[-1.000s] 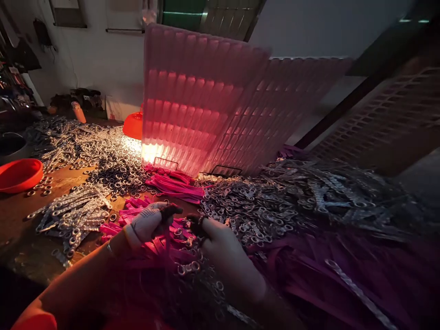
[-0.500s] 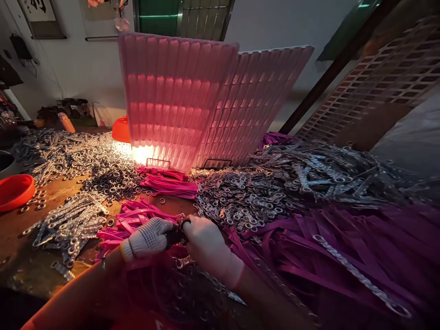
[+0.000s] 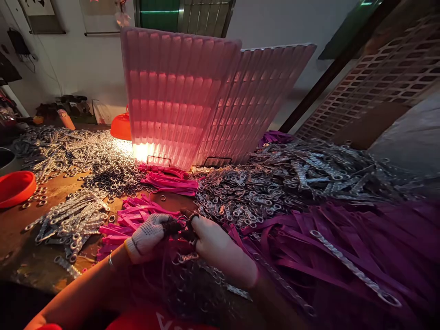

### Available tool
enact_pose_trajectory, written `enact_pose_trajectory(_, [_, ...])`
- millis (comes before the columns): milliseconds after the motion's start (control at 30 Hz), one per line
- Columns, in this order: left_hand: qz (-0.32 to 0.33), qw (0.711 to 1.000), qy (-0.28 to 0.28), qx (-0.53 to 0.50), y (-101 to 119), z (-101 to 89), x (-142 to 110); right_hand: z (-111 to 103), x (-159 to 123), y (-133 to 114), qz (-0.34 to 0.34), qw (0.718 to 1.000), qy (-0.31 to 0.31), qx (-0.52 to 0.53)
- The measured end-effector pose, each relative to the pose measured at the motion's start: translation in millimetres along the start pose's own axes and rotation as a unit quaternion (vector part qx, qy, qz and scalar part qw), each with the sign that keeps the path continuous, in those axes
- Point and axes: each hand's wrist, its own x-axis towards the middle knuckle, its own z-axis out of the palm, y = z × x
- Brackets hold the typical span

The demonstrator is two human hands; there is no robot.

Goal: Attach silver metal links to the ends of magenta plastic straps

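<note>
My left hand [image 3: 151,234], in a white dotted glove with dark fingertips, is closed in a pinch at the middle of the workbench. Close against it, my right hand [image 3: 215,243], also in a white glove with dark fingertips, has its fingers curled together. What lies between the fingertips is small and dark, and I cannot make it out. Magenta straps [image 3: 132,217] lie just behind and to the left of my left hand. Below the hands is a dim heap of ring-ended silvery pieces [image 3: 187,258].
Two ribbed translucent panels [image 3: 178,96] stand behind the hands, beside a lit orange lamp [image 3: 121,126]. Silvery metal pieces [image 3: 237,197] and loose rings [image 3: 120,176] are heaped around. Purple straps [image 3: 343,252] cover the right side. A red bowl [image 3: 20,188] sits at left.
Both hands have shifted slightly; my right hand's wrist has moved right and down. The fingertips show a little more gap between the hands. The camera view has tilted slightly.
</note>
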Motion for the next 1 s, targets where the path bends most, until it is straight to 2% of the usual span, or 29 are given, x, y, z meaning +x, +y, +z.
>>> enact_pose_trajectory(67, [0.009,0.999,0.014,0.036,-1.3,0.7,-3.8,-3.1,-0.6,3.3,-0.022,0.999,-0.031,-0.009])
enact_pose_trajectory(200, [0.028,0.991,0.02,0.127,-2.3,-1.0,-7.9,-1.4,-2.0,2.5,-0.04,0.997,-0.037,-0.047])
enact_pose_trajectory(333, [0.02,0.997,-0.012,0.077,-6.6,0.9,-9.7,3.0,-5.9,-2.1,-0.099,0.99,-0.062,-0.082])
enact_pose_trajectory(433, [0.009,0.999,0.002,0.037,-6.0,0.9,-10.7,3.8,-6.4,-4.1,-0.105,0.987,-0.055,-0.112])
enact_pose_trajectory(467, [-0.002,0.999,-0.001,0.037,-2.8,-1.4,-10.6,3.4,-6.0,-4.4,-0.105,0.985,-0.049,-0.124])
enact_pose_trajectory(533, [-0.045,0.996,-0.046,0.066,10.1,-11.1,-9.6,1.4,-6.0,-4.7,-0.119,0.982,-0.039,-0.144])
enact_pose_trajectory(633, [-0.107,0.971,-0.148,0.157,41.2,-36.5,-6.5,-3.1,-11.4,-4.1,-0.142,0.976,-0.028,-0.162])
enact_pose_trajectory(700, [-0.113,0.959,-0.167,0.202,60.9,-55.1,-4.2,-6.1,-17.8,-0.8,-0.122,0.979,-0.035,-0.162])
enact_pose_trajectory(767, [-0.101,0.963,-0.138,0.208,71.7,-69.2,-1.6,-8.1,-21.2,8.0,-0.102,0.983,-0.056,-0.14])
enact_pose_trajectory(833, [-0.089,0.979,-0.074,0.168,70.2,-74.5,2.3,-8.4,-15.0,24.5,-0.095,0.986,-0.078,-0.108])
enact_pose_trajectory(933, [-0.113,0.993,0.035,-0.009,49.7,-65.2,13.1,-4.8,21.0,61.4,-0.018,0.994,-0.053,-0.089])
enact_pose_trajectory(1000, [-0.172,0.967,0.079,-0.172,32.0,-51.9,24.1,0.7,59.8,87.8,0.076,0.992,-0.012,-0.104])
